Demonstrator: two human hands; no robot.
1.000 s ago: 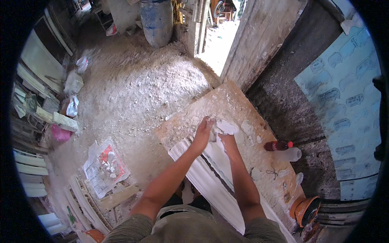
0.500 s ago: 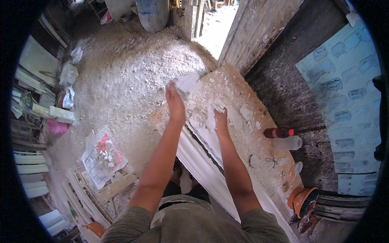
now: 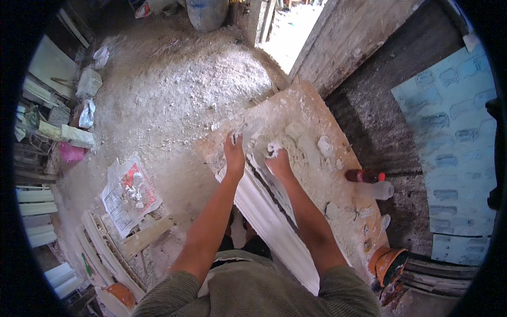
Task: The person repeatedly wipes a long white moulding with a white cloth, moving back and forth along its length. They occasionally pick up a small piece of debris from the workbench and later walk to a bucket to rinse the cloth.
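Both hands rest at the far end of the long white ribbed plaster moulding (image 3: pixel 274 211), which lies lengthwise along the near edge of the plaster-smeared brown board worktop (image 3: pixel 317 174) and runs back toward the person's body. The left hand (image 3: pixel 234 154) lies palm down on the far left corner of the moulding, fingers stretched flat and pressing white material against the surface, its grip released. The right hand (image 3: pixel 277 161) sits just right of it on the moulding's top, fingers curled around a small lump of wet white plaster (image 3: pixel 273 149), grip clenched on that lump. Beyond the moulding, dabs of plaster dot the worktop. Right of the moulding, at the worktop's far edge, a dark bottle with a red cap (image 3: pixel 364 175) lies on its side, touching a clear plastic bottle (image 3: pixel 381 190). Left of the moulding, well apart on the dusty floor, lies a printed paper sack (image 3: pixel 129 193).
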